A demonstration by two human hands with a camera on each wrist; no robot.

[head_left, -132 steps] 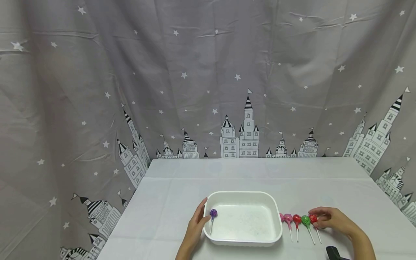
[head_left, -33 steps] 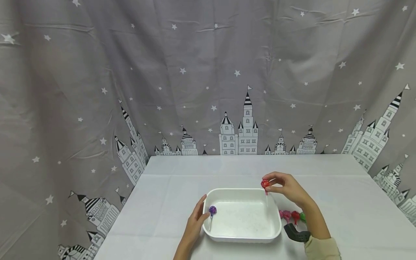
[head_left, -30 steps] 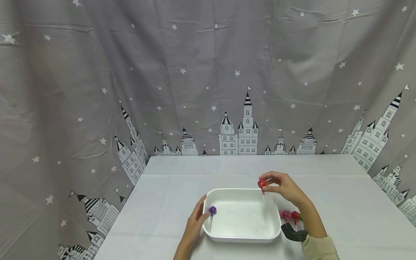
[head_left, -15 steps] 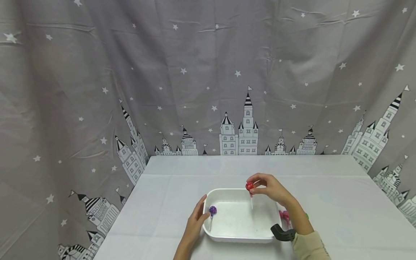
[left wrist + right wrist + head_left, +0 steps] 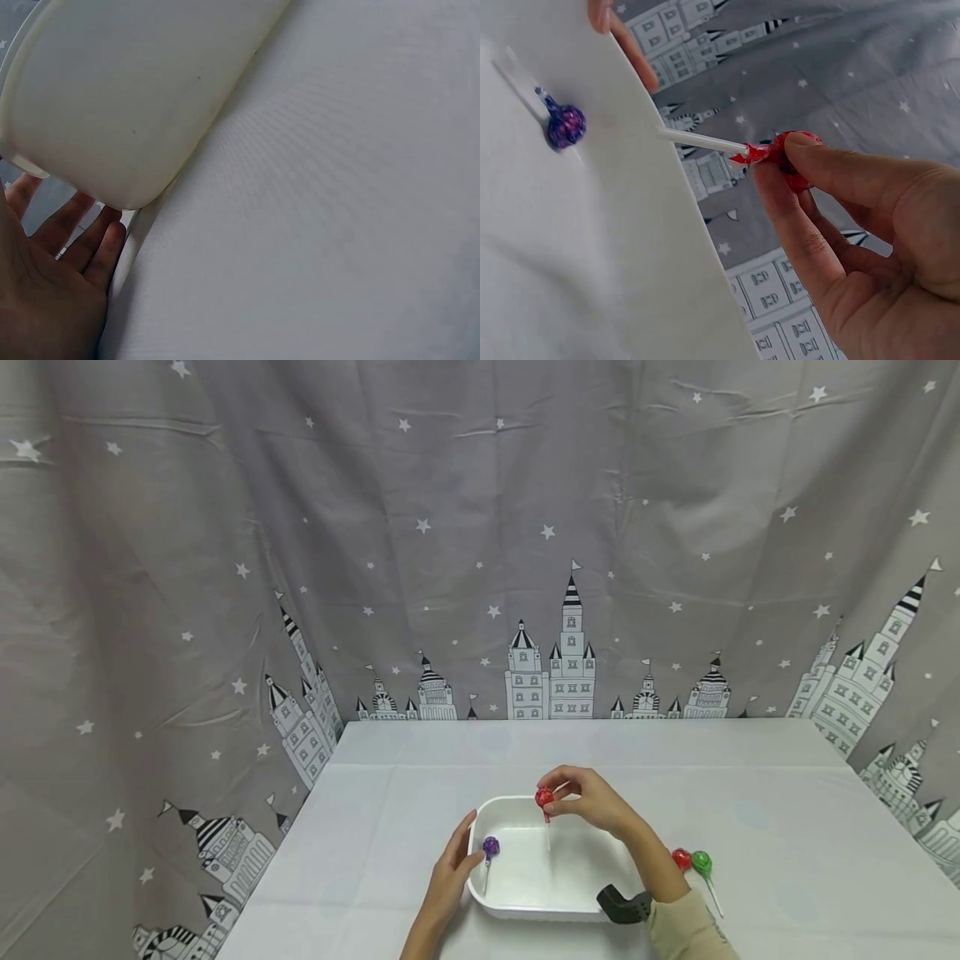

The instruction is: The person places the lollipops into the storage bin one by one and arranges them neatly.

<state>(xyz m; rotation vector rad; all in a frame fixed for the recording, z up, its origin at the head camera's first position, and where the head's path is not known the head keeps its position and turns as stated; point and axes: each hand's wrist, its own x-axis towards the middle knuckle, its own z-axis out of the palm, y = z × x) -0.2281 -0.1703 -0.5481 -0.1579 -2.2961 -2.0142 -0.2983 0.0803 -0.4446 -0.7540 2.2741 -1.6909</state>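
Head view: the right hand (image 5: 592,802), forearm reaching in from 5 o'clock, pinches the red lollipop (image 5: 544,797) by its head above the white tray (image 5: 558,906), stick hanging toward 6 o'clock. The left hand (image 5: 453,868), fingers straight, rests against the tray's 9 o'clock wall.

Head cam: high up, facing forward and down over tabletop (image 5: 787,810) toward curtain (image 5: 300,527), fairly far. Left wrist cam: super close, low beside tray (image 5: 135,97) wall. Right wrist cam: close, behind fingers (image 5: 795,217). All three catch tray.
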